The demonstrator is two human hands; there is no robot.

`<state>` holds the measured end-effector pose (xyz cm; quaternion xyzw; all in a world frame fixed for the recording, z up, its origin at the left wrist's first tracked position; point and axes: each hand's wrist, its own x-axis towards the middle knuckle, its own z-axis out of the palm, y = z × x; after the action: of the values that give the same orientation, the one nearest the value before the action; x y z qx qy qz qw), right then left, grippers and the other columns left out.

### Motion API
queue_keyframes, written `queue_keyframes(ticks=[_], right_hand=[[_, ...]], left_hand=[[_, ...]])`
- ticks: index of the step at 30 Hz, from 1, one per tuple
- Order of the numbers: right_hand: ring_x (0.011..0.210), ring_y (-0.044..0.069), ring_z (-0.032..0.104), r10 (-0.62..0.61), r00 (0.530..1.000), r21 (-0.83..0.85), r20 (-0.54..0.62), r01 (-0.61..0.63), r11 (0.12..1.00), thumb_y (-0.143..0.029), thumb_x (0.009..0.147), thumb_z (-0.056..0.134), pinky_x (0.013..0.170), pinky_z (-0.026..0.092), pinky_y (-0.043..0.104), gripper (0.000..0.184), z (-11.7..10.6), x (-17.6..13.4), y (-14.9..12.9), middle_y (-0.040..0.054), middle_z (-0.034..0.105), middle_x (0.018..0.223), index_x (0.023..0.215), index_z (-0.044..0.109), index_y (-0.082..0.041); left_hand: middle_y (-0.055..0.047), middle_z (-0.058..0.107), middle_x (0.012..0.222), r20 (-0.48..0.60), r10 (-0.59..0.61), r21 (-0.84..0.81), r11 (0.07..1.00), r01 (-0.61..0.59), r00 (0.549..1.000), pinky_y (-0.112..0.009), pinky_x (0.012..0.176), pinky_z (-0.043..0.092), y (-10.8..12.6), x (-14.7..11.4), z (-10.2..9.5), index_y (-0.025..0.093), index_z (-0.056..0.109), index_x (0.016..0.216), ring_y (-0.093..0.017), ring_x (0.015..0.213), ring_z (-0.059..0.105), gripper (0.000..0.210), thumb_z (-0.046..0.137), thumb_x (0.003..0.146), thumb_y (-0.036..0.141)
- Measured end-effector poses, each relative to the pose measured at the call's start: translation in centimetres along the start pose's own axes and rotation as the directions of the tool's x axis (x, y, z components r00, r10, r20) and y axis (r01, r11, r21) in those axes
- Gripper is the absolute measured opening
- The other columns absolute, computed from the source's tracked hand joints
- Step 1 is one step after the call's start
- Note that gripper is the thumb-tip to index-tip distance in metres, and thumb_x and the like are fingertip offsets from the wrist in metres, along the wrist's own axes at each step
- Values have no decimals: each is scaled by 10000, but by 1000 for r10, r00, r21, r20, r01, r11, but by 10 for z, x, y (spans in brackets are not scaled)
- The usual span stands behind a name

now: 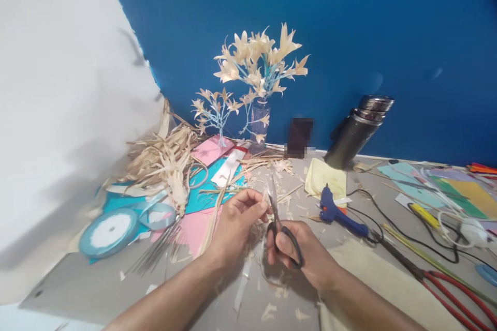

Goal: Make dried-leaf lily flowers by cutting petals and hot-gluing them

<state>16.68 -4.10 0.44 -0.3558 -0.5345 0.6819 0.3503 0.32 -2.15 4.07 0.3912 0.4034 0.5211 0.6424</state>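
My right hand (pixel 306 251) grips small scissors (pixel 272 197) by their black handles, the blades pointing up and away from me. Between the fingertips of my left hand (pixel 238 220) is a small pale piece of husk (pixel 266 198), pinched right beside the blades. My fingers hide much of that piece. Both hands are close together above the table, over scattered cream-coloured scraps (pixel 269 312).
Dried corn husks (pixel 163 155), ribbon spools (pixel 108 232) and thin wires (pixel 157 245) lie left. Husk flowers (pixel 258 51) stand behind. To the right are a blue glue gun (pixel 341 217) with its cord, a leaning thermos (pixel 353 134) and red-handled shears (pixel 458 289).
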Motion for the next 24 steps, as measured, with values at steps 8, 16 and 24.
queue_keyframes(ticks=[8, 16, 24], right_hand=[[472, 74, 345, 35, 999, -4, 35, -35, 999, -695, 797, 636, 460, 203, 243, 569, 0, -1, -2, 36, 606, 602, 727, 604, -132], [502, 89, 403, 47, 994, -28, -95, -50, 998, -568, 754, 720, 476, 266, 234, 435, -5, 0, -22, 40, 646, 670, 761, 629, -143], [540, 98, 438, 61, 997, -16, -43, -61, 998, -545, 749, 736, 502, 325, 230, 414, -2, -2, -20, 39, 660, 715, 812, 642, -147]], left_hand=[[-27, 646, 690, 45, -32, -108, 993, 37, 998, -235, 624, 457, 4, 4, -5, 162, 604, 709, -120, 607, 583, 166, 750, 746, 232], [4, 537, 522, 205, -223, -145, 956, 255, 953, -194, 464, 351, 12, 5, -13, 165, 610, 683, -98, 483, 467, 102, 711, 694, 177], [1, 567, 546, 220, -230, -182, 945, 272, 948, -203, 510, 392, 13, 6, -13, 155, 619, 693, -93, 504, 499, 157, 772, 702, 186]])
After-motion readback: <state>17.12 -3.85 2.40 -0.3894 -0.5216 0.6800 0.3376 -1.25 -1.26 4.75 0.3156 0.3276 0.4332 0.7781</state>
